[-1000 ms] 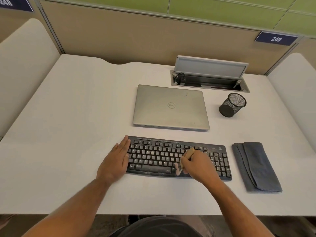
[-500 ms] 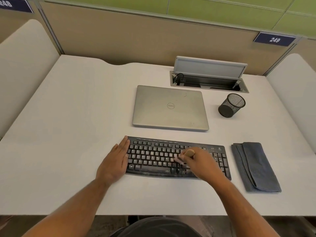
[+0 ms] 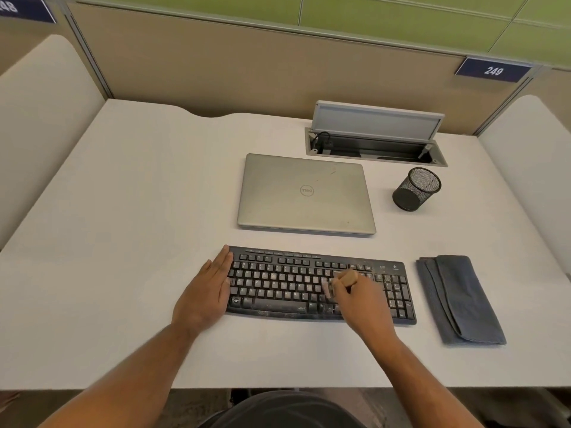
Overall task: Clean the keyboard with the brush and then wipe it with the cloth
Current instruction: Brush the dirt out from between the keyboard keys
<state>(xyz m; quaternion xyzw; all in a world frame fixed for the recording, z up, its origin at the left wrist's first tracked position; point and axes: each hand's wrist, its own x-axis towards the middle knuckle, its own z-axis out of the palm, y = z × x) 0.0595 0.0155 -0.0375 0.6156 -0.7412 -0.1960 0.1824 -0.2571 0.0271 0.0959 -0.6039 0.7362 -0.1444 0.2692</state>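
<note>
A dusty black keyboard [image 3: 278, 282] lies near the front edge of the white desk [image 3: 123, 211]. My left hand [image 3: 204, 291] rests flat against the keyboard's left end, fingers straight. My right hand [image 3: 361, 301] grips a small wooden-handled brush [image 3: 340, 281] over the right-middle keys, bristles down on the keys and blurred. A folded grey cloth [image 3: 460, 301] lies on the desk just right of the keyboard, untouched.
A closed silver laptop [image 3: 306, 194] sits behind the keyboard. A black mesh pen cup [image 3: 415, 189] stands to its right. An open cable tray [image 3: 375, 143] is set into the desk's back. Partition walls stand at the sides and back.
My right hand with the brush swept from the keyboard's lower rows up toward the middle rows, then slightly down again. My left hand stayed at the keyboard's left end.
</note>
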